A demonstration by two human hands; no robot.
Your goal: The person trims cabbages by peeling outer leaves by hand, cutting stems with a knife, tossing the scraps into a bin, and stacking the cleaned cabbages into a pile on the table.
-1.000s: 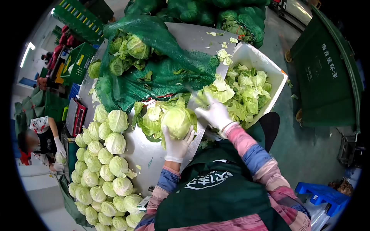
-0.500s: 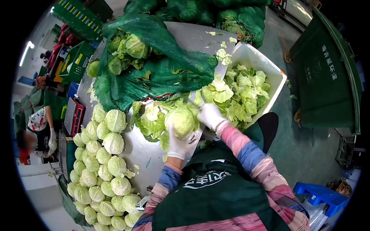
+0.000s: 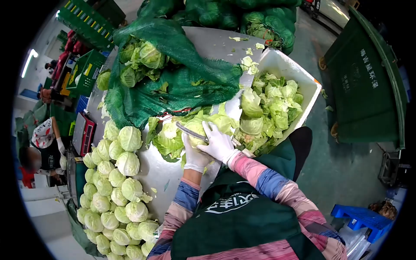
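A pale green cabbage sits between my gloved hands above the metal table. My left hand cups its near left side, with part of the fingers hidden. My right hand lies over its right side, fingers reaching onto the leaves. From under that hand a knife points left, its grey blade lying across the cabbage; its handle is mostly covered by my palm. Loose outer leaves lie just left of and behind the cabbage.
Trimmed cabbages are stacked at the left. A green mesh sack with untrimmed cabbages lies behind. A white foam box of leaves stands right, near a green bin. A co-worker stands far left beside a red scale.
My right hand has moved left onto the cabbage, and the knife blade now shows across it. Large leaves from beside the right hand now lie in the foam box.
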